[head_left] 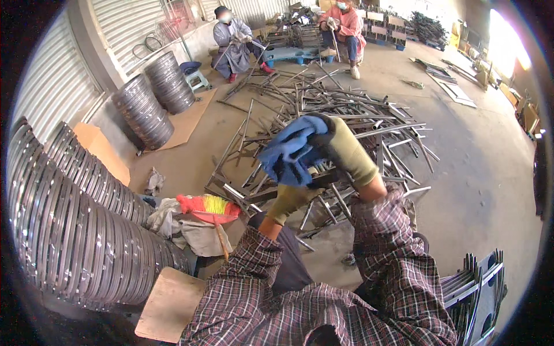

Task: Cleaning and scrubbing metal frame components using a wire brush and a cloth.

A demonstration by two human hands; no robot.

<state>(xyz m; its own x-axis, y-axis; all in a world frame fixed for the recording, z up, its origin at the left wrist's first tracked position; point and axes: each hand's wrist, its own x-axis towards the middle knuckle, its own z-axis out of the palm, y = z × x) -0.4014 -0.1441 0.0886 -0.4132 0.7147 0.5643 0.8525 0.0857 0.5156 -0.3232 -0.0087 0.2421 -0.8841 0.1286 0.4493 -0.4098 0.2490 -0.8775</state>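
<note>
My right hand (pixel 349 151), in a yellowish glove with a dark finger part, is closed on a crumpled blue cloth (pixel 293 149). The cloth is bunched just above and in front of my left hand (pixel 291 200), also gloved in yellow. A short dark metal bar (pixel 325 179) shows between the two hands, and the left one seems closed round it; its fingers are partly covered by the cloth. Beyond and below my hands, a large loose heap of metal tubes (pixel 346 109) lies tangled on the floor.
Tall stacks of dark curved metal strips (pixel 86 230) stand at the left, with round stacks (pixel 142 112) farther back. Red and yellow cord (pixel 209 206) lies near my left arm. More bars (pixel 461 300) sit at lower right. Two people (pixel 235 43) sit beyond the heap.
</note>
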